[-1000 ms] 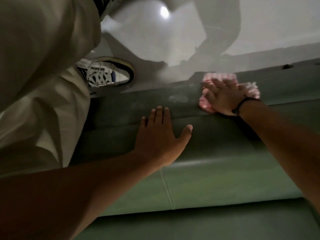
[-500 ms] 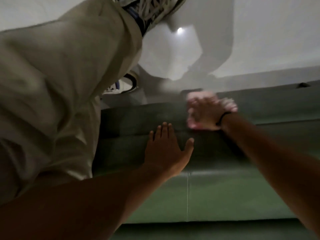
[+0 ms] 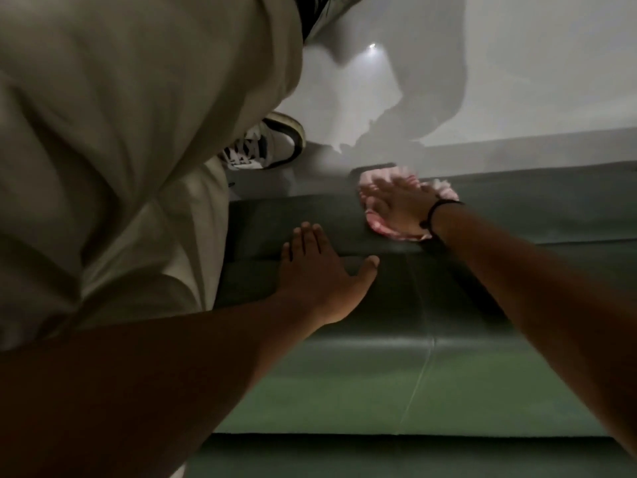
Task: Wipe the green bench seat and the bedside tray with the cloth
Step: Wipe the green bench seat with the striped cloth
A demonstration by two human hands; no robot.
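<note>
The green padded bench seat [image 3: 448, 374] fills the lower and right part of the head view, with a stitched seam running down its middle. My right hand [image 3: 396, 208] lies flat on a pink and white cloth [image 3: 382, 231], pressing it onto the seat's far edge. A black band circles that wrist. My left hand [image 3: 320, 270] rests palm down on the seat with fingers spread, just left of and nearer than the cloth, holding nothing. The bedside tray is not in view.
My beige trouser leg [image 3: 120, 150] covers the whole left side, and a white and black sneaker [image 3: 265, 146] stands on the pale glossy floor [image 3: 534, 81] beyond the bench edge. Dark shadows fall across that floor.
My right hand with the cloth swept left along the far edge and has come back a little to the right. The view shifted right and down. My left hand stayed planted.
</note>
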